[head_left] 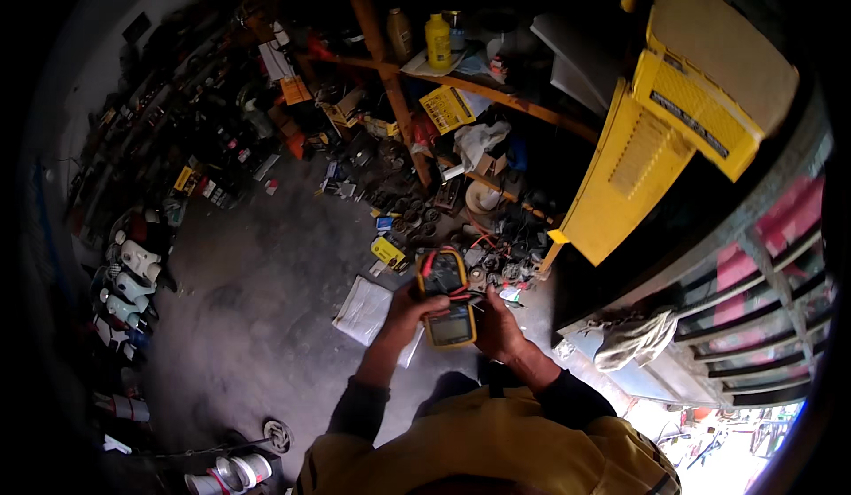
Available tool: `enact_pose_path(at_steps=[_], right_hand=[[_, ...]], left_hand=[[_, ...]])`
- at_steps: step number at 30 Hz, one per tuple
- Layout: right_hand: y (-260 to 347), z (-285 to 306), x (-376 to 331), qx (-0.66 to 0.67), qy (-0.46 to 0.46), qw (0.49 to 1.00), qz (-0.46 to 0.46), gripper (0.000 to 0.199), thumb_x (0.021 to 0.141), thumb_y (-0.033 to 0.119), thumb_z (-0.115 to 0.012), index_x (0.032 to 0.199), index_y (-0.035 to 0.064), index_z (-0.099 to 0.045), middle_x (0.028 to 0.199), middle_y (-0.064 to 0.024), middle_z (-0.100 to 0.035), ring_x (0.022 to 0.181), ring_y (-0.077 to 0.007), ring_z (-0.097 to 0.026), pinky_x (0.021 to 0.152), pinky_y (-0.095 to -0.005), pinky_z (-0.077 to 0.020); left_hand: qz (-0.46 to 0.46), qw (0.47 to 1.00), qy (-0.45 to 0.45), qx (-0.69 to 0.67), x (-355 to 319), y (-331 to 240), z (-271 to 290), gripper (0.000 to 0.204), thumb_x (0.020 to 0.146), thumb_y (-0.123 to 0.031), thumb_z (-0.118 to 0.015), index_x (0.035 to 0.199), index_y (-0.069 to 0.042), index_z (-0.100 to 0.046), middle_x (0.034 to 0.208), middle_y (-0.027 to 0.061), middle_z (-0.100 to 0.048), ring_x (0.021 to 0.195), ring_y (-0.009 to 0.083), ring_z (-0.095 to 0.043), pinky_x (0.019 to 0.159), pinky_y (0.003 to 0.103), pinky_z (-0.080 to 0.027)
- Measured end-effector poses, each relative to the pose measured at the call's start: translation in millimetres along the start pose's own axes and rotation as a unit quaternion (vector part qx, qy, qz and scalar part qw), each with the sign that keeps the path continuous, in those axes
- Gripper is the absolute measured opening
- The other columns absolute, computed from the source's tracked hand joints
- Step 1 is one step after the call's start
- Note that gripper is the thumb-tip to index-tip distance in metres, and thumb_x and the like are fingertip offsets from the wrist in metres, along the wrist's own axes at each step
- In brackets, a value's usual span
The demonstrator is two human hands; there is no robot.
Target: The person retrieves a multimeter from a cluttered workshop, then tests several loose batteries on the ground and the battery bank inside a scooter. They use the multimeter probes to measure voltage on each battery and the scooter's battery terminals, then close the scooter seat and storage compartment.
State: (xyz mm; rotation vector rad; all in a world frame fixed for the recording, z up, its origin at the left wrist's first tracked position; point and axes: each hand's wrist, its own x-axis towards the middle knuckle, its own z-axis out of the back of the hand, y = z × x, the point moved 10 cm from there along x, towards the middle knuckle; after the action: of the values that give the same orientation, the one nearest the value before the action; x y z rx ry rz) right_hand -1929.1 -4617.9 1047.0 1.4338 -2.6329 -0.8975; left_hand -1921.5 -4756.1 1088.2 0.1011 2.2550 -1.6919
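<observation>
Cluttered workshop floor beyond our hands: left hand (409, 307) and right hand (496, 325) grip multimeter (447, 297), leads plugged, nothing probed yet.

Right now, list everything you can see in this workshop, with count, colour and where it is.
multimeter: one, yellow and dark grey, held in both hands at centre
test leads: red and black, across the meter
paper sheet: one, white, on the floor left of the hands
small box: one, yellow, on the floor above the meter
bottle: one, yellow, on the wooden shelf at top
panels: two, yellow, vented, leaning at right
rag: one, grey, on the ledge at right
loose parts pile: many, mixed colours, under the shelf
left hand: gripping the meter's left edge
right hand: on the meter's right edge
</observation>
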Motion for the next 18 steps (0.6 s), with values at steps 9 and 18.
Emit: enact_pose_path(at_steps=[9, 18], right_hand=[[86.6, 109.3, 38.7, 0.000, -0.145, 0.989, 0.029, 0.074, 0.101, 0.055, -0.066, 0.153, 0.0059, -0.049, 0.133, -0.0149, -0.064, 0.118, -0.0283, -0.064, 0.101, -0.0458, -0.0521], [42.8, 356.9, -150.7, 0.127, -0.511, 0.826, 0.204, 0.047, 0.105, 0.041, -0.059, 0.142, 0.0121, -0.056, 0.128, -0.0111, -0.068, 0.106, -0.0262, -0.066, 0.091, -0.0436, -0.0544]], left_hand=[[-0.058, 0.997, 0.052, 0.027, 216.6, -141.9, 2.1, 0.050, 0.086, -0.017, -0.082, 0.130, 0.001, -0.068, 0.116, 0.0090, -0.076, 0.101, 0.0244, -0.075, 0.094, 0.038, -0.060], [-0.038, 0.987, 0.080, 0.132, 475.3, -244.9, -27.2, 0.042, 0.081, -0.024, -0.090, 0.115, -0.005, -0.075, 0.101, 0.0049, -0.078, 0.089, 0.0183, -0.076, 0.074, 0.036, -0.063]])
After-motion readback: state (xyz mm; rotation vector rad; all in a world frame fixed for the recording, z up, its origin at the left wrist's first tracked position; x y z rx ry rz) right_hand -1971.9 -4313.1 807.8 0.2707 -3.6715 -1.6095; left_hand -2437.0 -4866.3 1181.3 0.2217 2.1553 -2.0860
